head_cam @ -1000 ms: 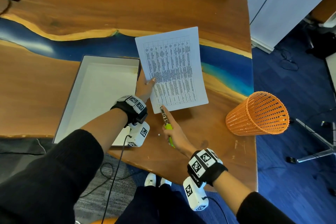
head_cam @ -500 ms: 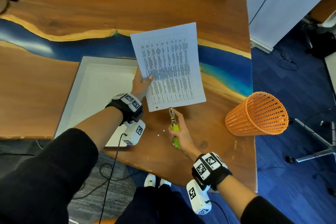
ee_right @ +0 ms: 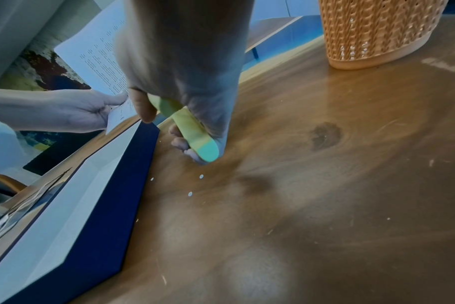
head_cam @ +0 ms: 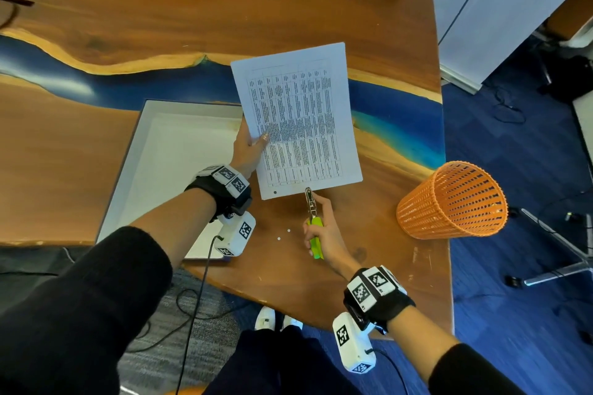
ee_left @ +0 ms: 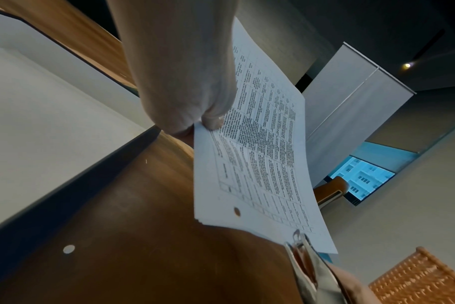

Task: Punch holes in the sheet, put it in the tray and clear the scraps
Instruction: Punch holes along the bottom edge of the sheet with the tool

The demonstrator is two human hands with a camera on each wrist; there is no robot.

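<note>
My left hand (head_cam: 248,146) pinches the left edge of a printed sheet (head_cam: 298,119) and holds it lifted above the table. One round hole (head_cam: 275,192) shows near the sheet's near left corner, plain in the left wrist view as the hole (ee_left: 237,211). My right hand (head_cam: 322,229) grips a green-handled hole punch (head_cam: 313,221), whose metal head meets the sheet's near edge at the middle. In the right wrist view the punch handle (ee_right: 192,131) sticks out of my fist. Small white paper scraps (head_cam: 283,234) lie on the wood left of the punch.
A white tray (head_cam: 138,167) with dark outer walls lies left of the sheet, under my left forearm. An orange mesh basket (head_cam: 455,202) stands at the table's right edge. The table's near edge is just behind my right wrist.
The punch has come off the sheet's near left corner and shifted right along the near edge to its middle. The left hand has turned and raised the sheet slightly. A second scrap lies on the table.
</note>
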